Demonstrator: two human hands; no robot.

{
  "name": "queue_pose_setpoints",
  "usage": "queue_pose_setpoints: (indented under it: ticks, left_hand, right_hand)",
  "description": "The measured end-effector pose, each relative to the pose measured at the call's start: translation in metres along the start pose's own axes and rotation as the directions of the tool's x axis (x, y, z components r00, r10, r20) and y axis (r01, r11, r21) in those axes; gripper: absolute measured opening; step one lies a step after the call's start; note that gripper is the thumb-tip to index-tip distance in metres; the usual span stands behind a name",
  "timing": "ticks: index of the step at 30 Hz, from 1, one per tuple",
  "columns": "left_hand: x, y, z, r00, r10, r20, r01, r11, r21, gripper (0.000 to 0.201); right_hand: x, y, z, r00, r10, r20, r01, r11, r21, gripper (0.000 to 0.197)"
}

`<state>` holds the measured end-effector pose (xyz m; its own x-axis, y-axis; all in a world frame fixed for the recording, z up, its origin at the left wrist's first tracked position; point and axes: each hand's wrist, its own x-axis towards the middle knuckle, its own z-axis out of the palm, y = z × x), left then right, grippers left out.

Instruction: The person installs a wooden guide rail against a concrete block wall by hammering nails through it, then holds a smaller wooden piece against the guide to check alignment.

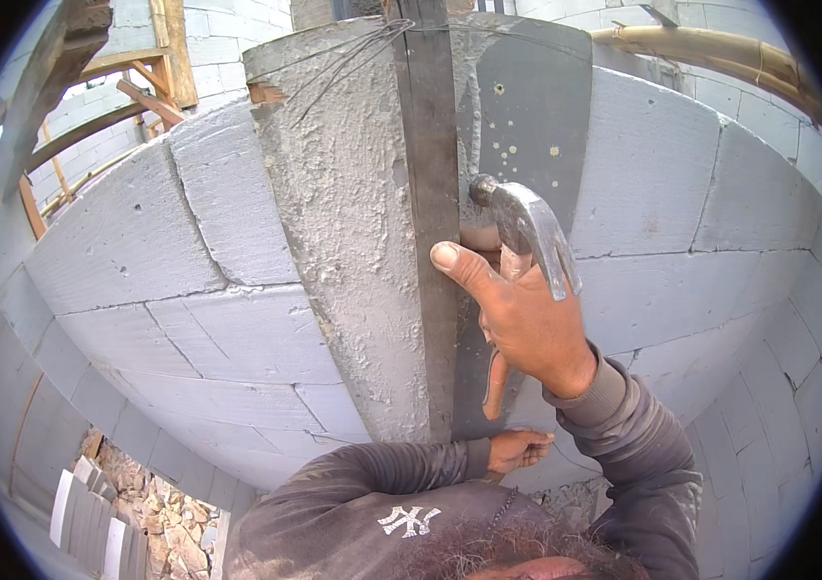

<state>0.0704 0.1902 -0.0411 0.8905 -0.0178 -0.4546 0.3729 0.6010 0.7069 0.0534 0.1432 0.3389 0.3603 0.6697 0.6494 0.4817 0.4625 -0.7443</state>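
My right hand (538, 324) is closed around the handle of a claw hammer (532, 227), gripping it close below the steel head. The hammer head points up, and the wooden handle end (496, 385) hangs below the hand. My right thumb reaches to the edge of a dark upright timber (433, 184). Lower down, my left hand (519, 451) is closed with its fingers pinched together; what they hold, if anything, is too small to make out. The timber stands against a rough grey concrete column (348, 193), with a smooth grey panel (536, 106) to its right.
Thin wire (358, 48) wraps the column and timber near the top. Pale block walls (266, 333) run to both sides. A bamboo pole (710, 48) lies at upper right, wooden framing (164, 72) stands at upper left, and rubble (171, 522) covers the ground at lower left.
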Motion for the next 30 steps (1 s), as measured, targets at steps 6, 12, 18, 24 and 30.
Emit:
queue_pose_setpoints:
  ticks: [6,12,18,24,30]
  left_hand:
    - [0.014,-0.007,-0.009,1.0,-0.003,0.025,0.003,1.0,0.008,0.017]
    - [0.029,-0.01,-0.021,1.0,-0.018,0.018,0.019,1.0,-0.02,0.018]
    - [0.024,-0.011,-0.011,0.996,-0.08,-0.037,0.081,0.997,0.016,0.014]
    - [0.062,-0.037,-0.044,0.999,-0.008,0.043,0.011,0.998,-0.062,0.013]
    - [0.061,-0.033,-0.038,0.999,-0.034,0.015,0.036,0.996,-0.081,0.011]
  right_hand:
    - [-0.007,-0.013,0.012,0.969,-0.218,-0.121,0.195,0.965,-0.173,0.033]
    - [-0.017,-0.017,0.001,0.863,-0.488,-0.133,0.391,0.81,-0.437,0.023]
    - [-0.028,-0.015,0.002,0.898,-0.385,-0.212,0.284,0.877,-0.387,0.03]
    - [-0.014,-0.022,0.031,0.841,-0.531,-0.106,0.404,0.746,-0.53,0.036]
    - [-0.014,-0.004,0.037,0.815,-0.555,-0.164,0.388,0.734,-0.557,0.038]
